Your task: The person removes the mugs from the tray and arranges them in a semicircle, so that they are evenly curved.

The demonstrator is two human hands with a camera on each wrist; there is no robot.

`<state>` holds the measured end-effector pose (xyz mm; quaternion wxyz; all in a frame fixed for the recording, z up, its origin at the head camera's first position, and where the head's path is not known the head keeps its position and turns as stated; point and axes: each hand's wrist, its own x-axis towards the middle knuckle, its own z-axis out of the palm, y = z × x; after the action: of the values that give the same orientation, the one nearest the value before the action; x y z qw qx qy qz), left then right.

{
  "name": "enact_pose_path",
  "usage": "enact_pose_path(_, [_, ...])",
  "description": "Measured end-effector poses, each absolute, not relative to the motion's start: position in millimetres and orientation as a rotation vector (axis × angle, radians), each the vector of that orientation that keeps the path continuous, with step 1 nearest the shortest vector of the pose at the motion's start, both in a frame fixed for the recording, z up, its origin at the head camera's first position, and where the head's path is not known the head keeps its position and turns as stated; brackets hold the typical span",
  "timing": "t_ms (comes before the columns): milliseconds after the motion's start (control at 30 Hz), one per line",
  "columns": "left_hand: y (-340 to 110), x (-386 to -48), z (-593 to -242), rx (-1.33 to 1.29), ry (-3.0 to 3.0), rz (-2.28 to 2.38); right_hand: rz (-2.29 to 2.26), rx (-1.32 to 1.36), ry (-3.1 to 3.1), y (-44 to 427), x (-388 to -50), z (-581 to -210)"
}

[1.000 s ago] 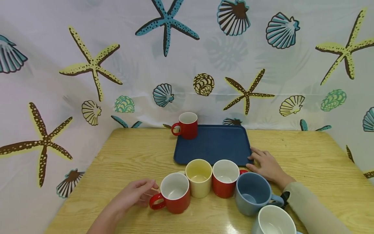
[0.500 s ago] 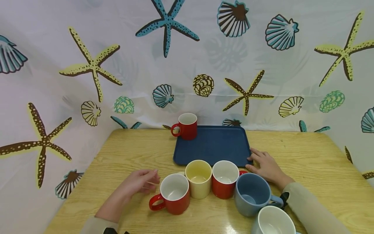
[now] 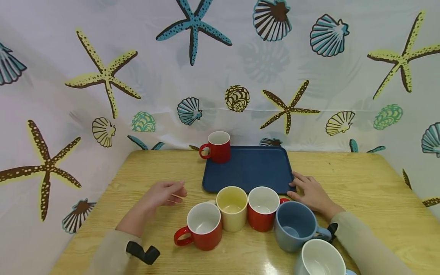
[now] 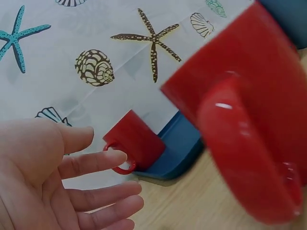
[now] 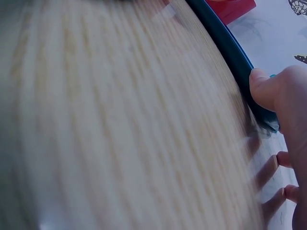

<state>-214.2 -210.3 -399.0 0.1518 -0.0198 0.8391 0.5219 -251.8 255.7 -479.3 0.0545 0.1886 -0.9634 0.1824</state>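
A dark blue tray lies at the back of the table with a red mug upright on its left back corner. My right hand rests at the tray's right front corner; in the right wrist view the thumb touches the tray's edge. My left hand hovers left of the tray, its fingers loosely spread and holding nothing. Nearest to it stands another red mug, handle toward the left. Beside that follow a yellow mug, a third red mug and a blue mug.
A pale blue mug with a white inside stands at the front right, partly cut off by the frame's lower edge. The wooden table ends at a cloth printed with shells and starfish, which hangs behind and at the sides.
My left hand has moved away from the front red mug's handle, up and farther back over the table. My right hand has stayed at the tray's corner. The mugs have not moved.
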Motion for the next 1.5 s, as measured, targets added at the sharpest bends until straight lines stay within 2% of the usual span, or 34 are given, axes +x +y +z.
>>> enact_pose_path(233, [-204.2, -238.1, -387.3, -0.001, 2.409, 1.484, 0.565, 0.559, -2.924, 256.4, -254.3, -480.3])
enact_pose_path(733, [-200.2, -277.0, -385.7, 0.029, 2.295, 1.564, 0.557, 0.547, -2.913, 255.2, -250.9, -479.2])
enact_pose_path(1100, [-197.7, -294.9, -389.6, -0.028, 2.248, 1.667, 0.535, 0.553, -2.916, 254.2, -251.9, -483.4])
enact_pose_path(1500, [-187.0, -308.4, -391.8, -0.080, 2.232, 1.725, 0.591, 0.559, -2.939, 256.9, -251.9, -472.1])
